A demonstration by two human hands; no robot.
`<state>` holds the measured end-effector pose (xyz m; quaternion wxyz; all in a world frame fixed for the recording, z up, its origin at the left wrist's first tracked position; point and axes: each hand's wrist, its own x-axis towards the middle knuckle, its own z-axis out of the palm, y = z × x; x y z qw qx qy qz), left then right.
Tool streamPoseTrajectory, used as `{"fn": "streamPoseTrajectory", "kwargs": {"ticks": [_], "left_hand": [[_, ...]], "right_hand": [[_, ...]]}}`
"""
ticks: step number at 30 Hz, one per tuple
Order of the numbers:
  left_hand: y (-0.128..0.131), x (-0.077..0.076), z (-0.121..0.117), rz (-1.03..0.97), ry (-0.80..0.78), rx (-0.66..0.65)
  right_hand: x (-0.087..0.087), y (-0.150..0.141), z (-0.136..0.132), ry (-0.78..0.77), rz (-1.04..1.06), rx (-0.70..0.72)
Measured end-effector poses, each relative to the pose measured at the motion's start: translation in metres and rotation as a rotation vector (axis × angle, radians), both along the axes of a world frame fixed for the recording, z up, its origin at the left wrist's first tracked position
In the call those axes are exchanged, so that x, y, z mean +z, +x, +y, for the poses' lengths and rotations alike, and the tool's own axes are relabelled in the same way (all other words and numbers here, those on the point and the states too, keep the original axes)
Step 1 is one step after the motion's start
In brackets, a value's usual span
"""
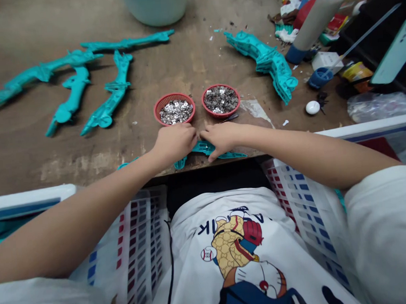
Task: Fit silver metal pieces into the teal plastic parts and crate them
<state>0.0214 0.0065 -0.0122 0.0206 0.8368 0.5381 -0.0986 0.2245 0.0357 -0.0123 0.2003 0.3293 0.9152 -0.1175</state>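
Note:
My left hand (175, 143) and my right hand (221, 139) meet at the near edge of a worn wooden workbench (25, 167), their fingertips almost touching. Under them lies a teal plastic moulding (203, 148), mostly hidden, with its ends showing on both sides. My right fingers rest on it; what my curled left fingers hold cannot be seen. Just beyond the hands stand a red mesh basket (161, 109) and a second red basket (220, 101), both filled with small silvery pieces.
Several teal plastic mouldings (72, 93) lie at the left, and a stacked teal bunch (266, 61) at the right. Behind are a pale bowl (154, 6), a steel-and-blue bottle (319, 21) and a phone (394, 51). Striped crates (140, 252) flank my lap.

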Motion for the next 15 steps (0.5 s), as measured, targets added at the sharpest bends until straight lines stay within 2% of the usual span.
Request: {"fn": "streamPoseTrajectory", "kwargs": {"ticks": [4, 6, 8, 10, 12, 14, 15], "left_hand": [[-0.031, 0.000, 0.029, -0.129, 0.177, 0.159], [-0.048, 0.001, 0.045, -0.147, 0.158, 0.178], [-0.061, 0.010, 0.053, -0.235, 0.160, 0.177], [-0.071, 0.028, 0.052, -0.455, 0.253, 0.179], [-0.079, 0.054, 0.043, -0.689, 0.409, 0.162], [-0.088, 0.079, 0.033, -0.794, 0.560, 0.146], [-0.093, 0.089, 0.031, -0.767, 0.602, 0.152]], "right_hand": [[0.000, -0.006, 0.002, -0.028, -0.022, -0.042], [0.007, -0.005, 0.009, -0.039, -0.006, -0.045], [0.021, 0.003, 0.018, -0.034, 0.049, -0.070], [0.042, 0.022, 0.031, -0.019, 0.142, -0.120], [0.064, 0.049, 0.045, -0.001, 0.241, -0.207], [0.083, 0.078, 0.064, 0.040, 0.309, -0.354], [0.088, 0.091, 0.075, 0.084, 0.321, -0.454]]}}
